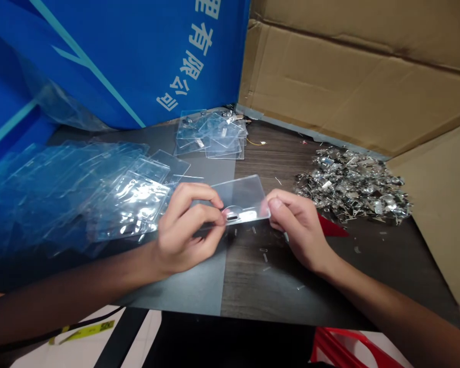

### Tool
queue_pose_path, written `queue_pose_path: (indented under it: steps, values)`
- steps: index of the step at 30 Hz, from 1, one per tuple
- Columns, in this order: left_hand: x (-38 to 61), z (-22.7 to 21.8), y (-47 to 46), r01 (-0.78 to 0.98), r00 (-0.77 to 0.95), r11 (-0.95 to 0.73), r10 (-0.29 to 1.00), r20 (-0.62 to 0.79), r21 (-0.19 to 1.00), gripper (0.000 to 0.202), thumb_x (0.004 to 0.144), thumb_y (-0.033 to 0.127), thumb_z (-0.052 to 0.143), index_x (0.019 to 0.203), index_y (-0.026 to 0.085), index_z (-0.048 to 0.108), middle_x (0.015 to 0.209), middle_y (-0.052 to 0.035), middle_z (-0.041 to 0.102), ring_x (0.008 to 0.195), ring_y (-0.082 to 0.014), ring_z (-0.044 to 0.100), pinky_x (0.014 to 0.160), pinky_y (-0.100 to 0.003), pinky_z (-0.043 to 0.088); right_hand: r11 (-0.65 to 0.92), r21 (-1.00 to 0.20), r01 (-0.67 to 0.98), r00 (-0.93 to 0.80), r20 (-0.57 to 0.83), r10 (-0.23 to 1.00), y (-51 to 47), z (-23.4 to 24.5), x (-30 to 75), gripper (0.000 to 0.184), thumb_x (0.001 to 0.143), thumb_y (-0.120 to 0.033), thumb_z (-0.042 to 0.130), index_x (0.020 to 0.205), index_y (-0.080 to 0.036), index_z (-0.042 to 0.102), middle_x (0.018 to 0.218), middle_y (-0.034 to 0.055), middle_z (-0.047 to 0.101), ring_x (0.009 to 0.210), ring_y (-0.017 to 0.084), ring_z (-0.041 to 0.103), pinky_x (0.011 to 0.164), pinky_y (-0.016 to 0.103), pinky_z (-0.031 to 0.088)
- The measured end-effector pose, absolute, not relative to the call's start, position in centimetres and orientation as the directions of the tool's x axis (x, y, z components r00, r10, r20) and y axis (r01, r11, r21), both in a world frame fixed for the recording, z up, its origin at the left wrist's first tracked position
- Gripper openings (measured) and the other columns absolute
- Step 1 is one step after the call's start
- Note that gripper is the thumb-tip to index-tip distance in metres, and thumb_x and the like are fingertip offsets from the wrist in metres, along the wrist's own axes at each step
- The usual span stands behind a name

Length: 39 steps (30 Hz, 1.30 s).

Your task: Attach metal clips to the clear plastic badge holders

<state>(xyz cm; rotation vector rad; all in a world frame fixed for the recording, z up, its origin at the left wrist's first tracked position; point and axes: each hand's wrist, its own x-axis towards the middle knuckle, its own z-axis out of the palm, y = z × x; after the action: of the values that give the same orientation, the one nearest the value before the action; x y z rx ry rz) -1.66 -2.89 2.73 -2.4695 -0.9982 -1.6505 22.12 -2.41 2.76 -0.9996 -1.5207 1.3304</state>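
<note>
Both of my hands hold one clear plastic badge holder (242,197) flat above the dark table (253,286). My left hand (187,227) pinches its left edge near the slot, fingers curled. At the holder's right corner my right hand (297,227) grips with thumb on top. A small metal clip piece (232,217) sits at the slot by my left fingertips.
Loose clear holders (99,194) are spread on the left. A smaller stack with clips (211,134) lies at the back. A heap of metal clips (350,185) sits at the right. Blue board (118,56) and cardboard (360,76) wall the table.
</note>
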Motion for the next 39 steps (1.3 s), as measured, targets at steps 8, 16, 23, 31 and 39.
queue_pose_path:
  steps: [8, 16, 23, 31, 39]
  values:
    - [-1.1, 2.4, -3.3, 0.545, 0.409, -0.761, 0.608, 0.681, 0.352, 0.021, 0.093, 0.005, 0.073, 0.091, 0.023, 0.060, 0.115, -0.0112, 0.070, 0.105, -0.0246, 0.067, 0.088, -0.041, 0.059, 0.134, -0.983, 0.122, -0.412, 0.073, 0.908, -3.0, 3.7, 21.3, 0.031, 0.091, -0.050, 0.087, 0.104, -0.024, 0.079, 0.063, -0.0095, 0.033, 0.055, 0.012, 0.027, 0.054, 0.030, 0.027]
    - [-0.8, 2.3, -3.3, 0.440, 0.423, -0.597, 0.797, 0.432, 0.671, 0.021, 0.094, 0.025, 0.083, 0.094, 0.020, 0.063, 0.151, -0.0208, 0.060, 0.140, -0.0368, 0.061, 0.107, -0.051, 0.059, 0.153, -0.967, 0.204, -0.372, 0.067, 0.926, -2.6, 2.7, 21.1, 0.021, 0.102, -0.036, 0.073, 0.089, -0.020, 0.078, 0.064, -0.0054, 0.047, 0.056, 0.011, 0.037, 0.053, 0.027, 0.030]
    - [-1.2, 1.9, -2.3, 0.361, 0.318, -0.370, 0.912, 0.260, 0.856, 0.026, 0.095, 0.028, 0.080, 0.105, 0.023, 0.057, 0.143, -0.0170, 0.071, 0.121, -0.0296, 0.071, 0.099, -0.045, 0.059, 0.208, -0.939, 0.275, -0.393, 0.088, 0.915, -2.4, 2.2, 21.8, 0.026, 0.105, -0.041, 0.071, 0.090, -0.021, 0.078, 0.063, -0.0055, 0.046, 0.056, 0.012, 0.039, 0.055, 0.027, 0.035]
    - [-0.9, 1.8, -2.8, 0.283, 0.271, -0.250, 0.947, 0.173, 0.926, 0.038, 0.088, 0.016, 0.074, 0.112, 0.025, 0.047, 0.146, -0.0146, 0.072, 0.119, -0.0252, 0.075, 0.085, -0.037, 0.058, 0.152, -0.953, 0.264, -0.444, 0.020, 0.896, -2.5, 2.5, 21.8, 0.017, 0.104, -0.035, 0.071, 0.115, -0.023, 0.073, 0.072, -0.0063, 0.049, 0.063, 0.014, 0.045, 0.063, 0.030, 0.039]
    - [-1.3, 1.5, -2.3, 0.145, 0.264, -0.241, 0.944, 0.197, 0.960, 0.051, 0.095, 0.013, 0.062, 0.139, 0.026, 0.039, 0.151, -0.0170, 0.067, 0.132, -0.0269, 0.073, 0.099, -0.045, 0.061, -0.125, -0.992, -0.035, -0.486, -0.093, 0.869, -1.7, 1.2, 21.6, 0.028, 0.113, -0.045, 0.056, 0.107, -0.021, 0.067, 0.081, -0.0020, 0.059, 0.068, 0.013, 0.052, 0.062, 0.028, 0.041]
